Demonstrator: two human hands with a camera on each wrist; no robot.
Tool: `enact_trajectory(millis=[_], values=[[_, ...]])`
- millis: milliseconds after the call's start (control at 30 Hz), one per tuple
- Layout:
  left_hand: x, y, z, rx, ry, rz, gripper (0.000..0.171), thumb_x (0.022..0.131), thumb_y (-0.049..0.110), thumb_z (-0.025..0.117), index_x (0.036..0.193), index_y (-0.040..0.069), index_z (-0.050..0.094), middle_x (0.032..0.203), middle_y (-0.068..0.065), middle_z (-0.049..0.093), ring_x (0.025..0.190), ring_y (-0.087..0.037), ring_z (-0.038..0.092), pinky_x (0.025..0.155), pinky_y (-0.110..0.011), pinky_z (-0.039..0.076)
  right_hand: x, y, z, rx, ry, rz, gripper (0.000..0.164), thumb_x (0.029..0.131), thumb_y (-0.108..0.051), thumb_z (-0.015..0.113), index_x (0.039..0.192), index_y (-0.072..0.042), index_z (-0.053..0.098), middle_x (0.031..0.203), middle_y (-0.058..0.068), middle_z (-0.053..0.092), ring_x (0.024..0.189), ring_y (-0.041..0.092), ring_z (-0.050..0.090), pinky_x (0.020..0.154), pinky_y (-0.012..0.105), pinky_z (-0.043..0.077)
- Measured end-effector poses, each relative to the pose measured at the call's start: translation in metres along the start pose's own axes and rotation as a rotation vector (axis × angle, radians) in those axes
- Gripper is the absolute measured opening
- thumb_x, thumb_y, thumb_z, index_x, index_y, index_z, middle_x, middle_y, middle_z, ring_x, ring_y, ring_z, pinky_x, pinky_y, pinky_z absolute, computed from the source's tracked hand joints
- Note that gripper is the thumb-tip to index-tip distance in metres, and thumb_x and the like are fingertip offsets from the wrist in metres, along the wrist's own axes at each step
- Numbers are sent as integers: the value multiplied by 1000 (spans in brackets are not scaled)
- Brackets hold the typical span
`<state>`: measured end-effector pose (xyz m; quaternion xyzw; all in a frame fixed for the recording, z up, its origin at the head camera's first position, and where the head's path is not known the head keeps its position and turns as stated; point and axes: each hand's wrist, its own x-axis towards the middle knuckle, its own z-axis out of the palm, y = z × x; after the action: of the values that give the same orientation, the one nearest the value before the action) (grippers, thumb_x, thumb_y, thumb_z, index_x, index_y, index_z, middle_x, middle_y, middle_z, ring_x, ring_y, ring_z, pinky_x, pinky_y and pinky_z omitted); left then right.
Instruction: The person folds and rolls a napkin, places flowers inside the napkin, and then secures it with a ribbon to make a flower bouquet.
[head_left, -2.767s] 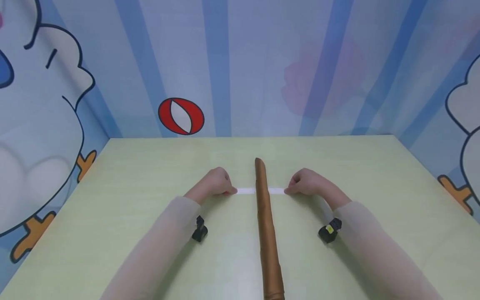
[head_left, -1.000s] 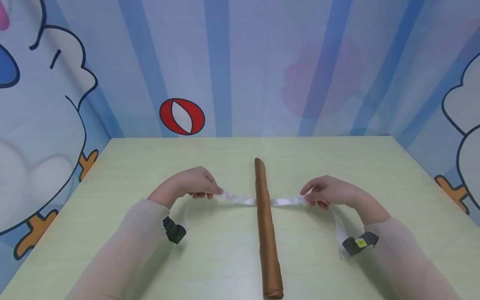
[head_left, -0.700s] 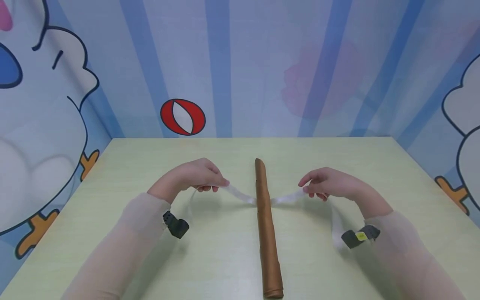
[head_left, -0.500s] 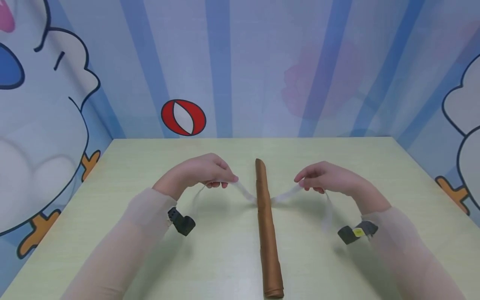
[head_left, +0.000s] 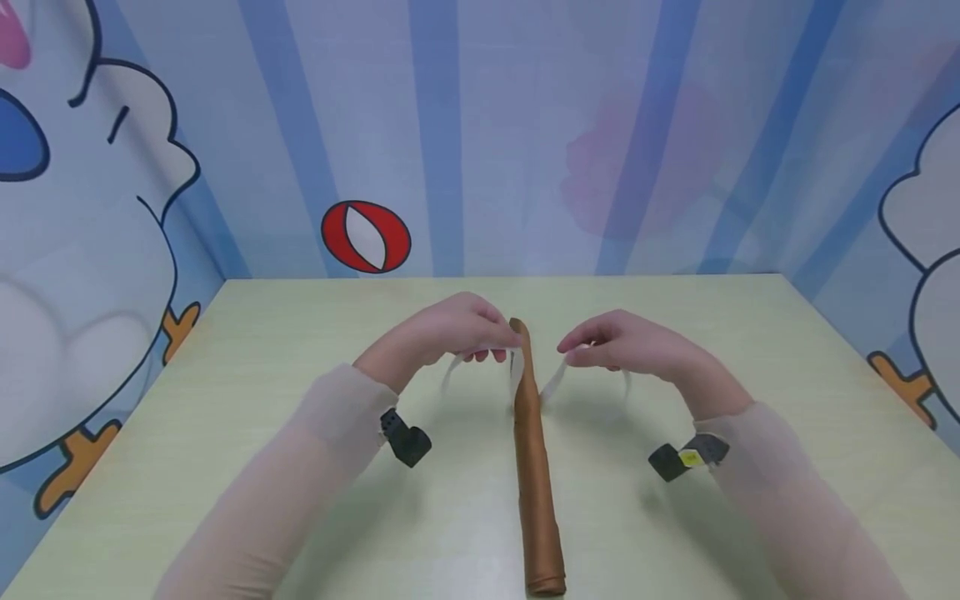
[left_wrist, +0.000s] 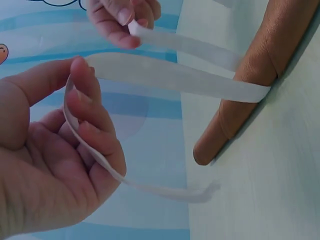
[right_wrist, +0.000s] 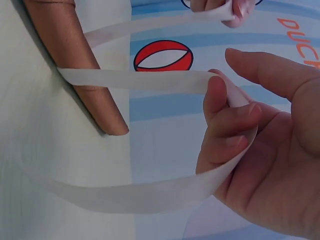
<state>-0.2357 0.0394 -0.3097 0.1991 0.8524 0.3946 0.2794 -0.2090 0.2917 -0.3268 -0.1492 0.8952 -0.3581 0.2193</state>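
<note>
A long brown roll (head_left: 534, 467), smooth like fabric or leather, lies lengthwise on the table. Beneath it passes a white ribbon (right_wrist: 135, 79), whose two sides rise to my hands. My left hand (head_left: 465, 327) pinches one side between thumb and index finger, its fingertips overlapping the roll's far part in the head view. To the right of the roll and raised above the table, my right hand (head_left: 630, 343) holds the other side; in the right wrist view its fingers (right_wrist: 227, 120) curl round the ribbon while the thumb stands off. Loose tails hang past both hands.
The pale green table (head_left: 285, 333) reaches back to a blue striped wall (head_left: 510, 167) with cartoon prints, among them a red and white ball (head_left: 366, 237). Small black cameras (head_left: 406, 437) sit at both wrists.
From pinching the ribbon low on either side of the roll, both hands moved apart, then rose and came inward. The ribbon's sides now stand steeply; the left hand moved farther, up to the roll.
</note>
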Motion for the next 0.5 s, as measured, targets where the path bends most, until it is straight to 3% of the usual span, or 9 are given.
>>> enact_trajectory(millis=[67, 267, 500], values=[[2, 4, 3, 2, 5, 5, 25, 92, 28, 63, 82, 6, 69, 73, -3, 57, 62, -16, 47, 56, -27, 37, 3, -3, 2, -12, 8, -5, 37, 92, -29, 64, 123, -10, 64, 112, 6, 63, 87, 22, 52, 76, 35, 45], [8, 9, 13, 5, 7, 36, 24, 94, 29, 61, 89, 8, 72, 74, -2, 60, 66, -16, 50, 58, -28, 38, 10, -10, 9, -13, 11, -33, 44, 87, -32, 70, 124, -10, 63, 98, 6, 62, 72, 19, 47, 78, 37, 43], [12, 11, 18, -42, 1, 87, 20, 95, 26, 60, 89, 11, 72, 73, -3, 59, 67, -16, 49, 59, -28, 38, 15, -18, 17, -12, 40, -101, 39, 86, -30, 72, 116, -6, 66, 91, 4, 62, 72, 18, 45, 70, 34, 41]])
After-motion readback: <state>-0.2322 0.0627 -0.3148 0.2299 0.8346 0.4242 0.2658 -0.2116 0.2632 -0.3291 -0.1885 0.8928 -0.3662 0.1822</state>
